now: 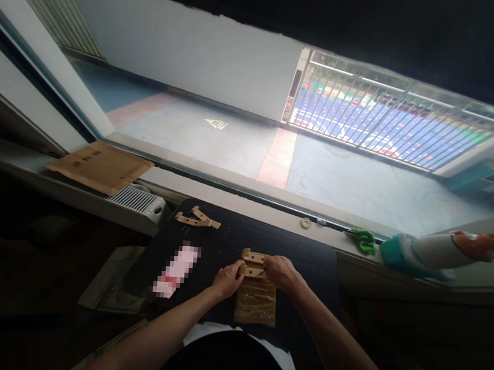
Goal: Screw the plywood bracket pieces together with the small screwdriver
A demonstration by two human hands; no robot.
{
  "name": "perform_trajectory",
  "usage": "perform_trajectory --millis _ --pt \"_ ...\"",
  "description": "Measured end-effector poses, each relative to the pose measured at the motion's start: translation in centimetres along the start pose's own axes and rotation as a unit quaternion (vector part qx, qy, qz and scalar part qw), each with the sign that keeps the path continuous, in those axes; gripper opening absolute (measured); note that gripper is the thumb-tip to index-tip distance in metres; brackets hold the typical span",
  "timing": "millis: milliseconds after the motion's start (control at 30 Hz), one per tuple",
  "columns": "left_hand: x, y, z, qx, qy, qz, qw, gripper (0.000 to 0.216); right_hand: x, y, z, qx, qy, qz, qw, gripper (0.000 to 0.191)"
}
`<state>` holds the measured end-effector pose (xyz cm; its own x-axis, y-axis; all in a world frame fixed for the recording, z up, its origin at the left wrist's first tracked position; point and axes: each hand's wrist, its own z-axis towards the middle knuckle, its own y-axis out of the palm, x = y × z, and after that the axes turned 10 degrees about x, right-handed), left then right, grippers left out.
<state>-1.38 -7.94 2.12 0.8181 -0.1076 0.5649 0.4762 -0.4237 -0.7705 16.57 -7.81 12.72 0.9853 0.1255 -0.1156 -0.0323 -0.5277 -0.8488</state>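
Note:
A small pale wooden frame [254,272], with two parallel bars and dark round holes, lies between my hands over the black table. My left hand [227,280] is closed, its thumb and fingers pinching the frame's left end. At the other end my right hand [283,273] is closed around the bars, hiding that side. Just below the frame, toward my body, is a flat brown packet [255,305] with a shiny, creased, film-like surface. Farther back to the left, a V-shaped wooden piece [196,220] with similar holes rests on the table [227,228] among small crumbs.
A pixelated pink-and-white item [178,270] lies left on the table. Beyond the table, the sill holds a tape roll [306,223], green-handled scissors [364,241] and a teal container [398,253] at right. A brown envelope [100,166] rests on the radiator [140,199].

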Motion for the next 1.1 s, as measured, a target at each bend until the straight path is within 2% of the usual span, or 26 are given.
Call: perform_trajectory --millis 300,533,1100 --pt "0.1 -0.2 -0.1 -0.003 -0.007 -0.001 1.0 0.031 2.1 0.9 -1.4 0.026 0.011 0.05 0.998 0.027" --pt "0.2 0.1 0.1 0.0 -0.006 0.005 1.0 0.034 2.0 2.3 -1.8 0.036 0.018 0.066 0.997 0.026" --pt "0.9 -0.4 -0.3 0.004 -0.026 0.009 1.0 0.024 0.9 1.0 -1.9 0.034 0.0 0.03 0.999 0.025"
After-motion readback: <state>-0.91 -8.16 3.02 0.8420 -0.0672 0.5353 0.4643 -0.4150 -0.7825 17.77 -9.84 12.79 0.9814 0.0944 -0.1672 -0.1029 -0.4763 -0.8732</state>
